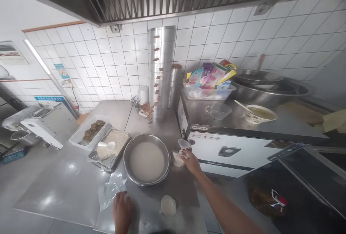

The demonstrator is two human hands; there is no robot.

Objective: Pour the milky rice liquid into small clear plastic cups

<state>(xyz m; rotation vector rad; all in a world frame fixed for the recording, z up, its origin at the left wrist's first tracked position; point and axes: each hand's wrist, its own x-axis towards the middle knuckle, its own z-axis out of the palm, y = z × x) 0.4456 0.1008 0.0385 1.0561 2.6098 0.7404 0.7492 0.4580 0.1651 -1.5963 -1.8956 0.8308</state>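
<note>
My right hand [190, 160] reaches forward and grips a small clear measuring cup [183, 145] just right of a wide steel bowl [146, 162] holding milky white liquid. A small white cup [177, 158] stands between the bowl and that hand. My left hand [122, 212] lies flat on the steel counter near its front edge, touching the corner of a clear plastic bag [110, 190]. A small cup of white liquid [168, 205] sits to the right of my left hand.
A foil tray of white crumbs with a scoop [109, 149] and a white tray of dark patties [91, 132] sit left of the bowl. A tall stack of steel tins [160, 71] stands at the back. A raised appliance [232, 144] on the right carries bowls and packets.
</note>
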